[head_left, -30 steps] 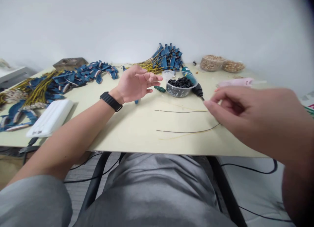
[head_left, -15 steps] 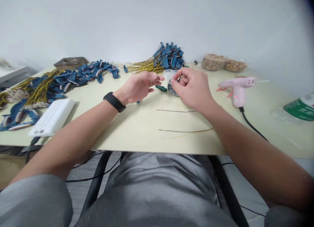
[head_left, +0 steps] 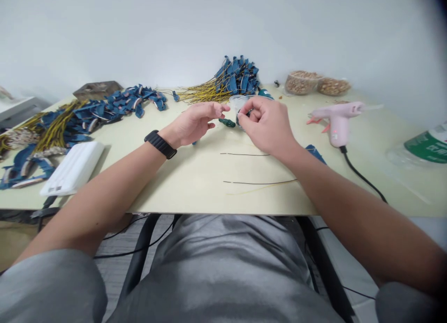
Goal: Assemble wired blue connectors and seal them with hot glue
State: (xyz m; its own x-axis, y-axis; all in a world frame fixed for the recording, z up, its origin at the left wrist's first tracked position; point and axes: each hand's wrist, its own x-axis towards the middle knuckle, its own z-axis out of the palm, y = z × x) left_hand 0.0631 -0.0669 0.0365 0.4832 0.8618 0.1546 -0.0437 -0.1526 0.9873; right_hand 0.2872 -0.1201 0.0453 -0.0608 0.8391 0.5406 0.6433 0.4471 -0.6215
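Observation:
My left hand (head_left: pixel 194 123), with a black band (head_left: pixel 160 144) on its wrist, hovers over the middle of the table. Its fingers are apart and hold nothing visible. Facing it, my right hand (head_left: pixel 268 123) has thumb and index finger pinched together; anything between them is too small to make out. Behind the right hand is a clear plastic container (head_left: pixel 237 99), mostly covered by it. A dark green object (head_left: pixel 227 123) lies between the hands. Nearer my body, two thin dark wires (head_left: pixel 256 183) lie side by side, their right ends hidden under my right forearm.
Bundled yellow stems with blue pieces (head_left: pixel 235 76) lie at the back. More blue pieces (head_left: pixel 122 102) and a white power bank (head_left: pixel 75 167) are on the left. Right: a pink glue gun (head_left: pixel 338 120) with cord, a green-labelled bottle (head_left: pixel 428 146) and tubs of tan bits (head_left: pixel 302 83).
My right hand has shifted slightly left, its fingers still pinched. A blue piece now shows beside my right forearm. My left hand is almost unchanged. The view has tilted a little.

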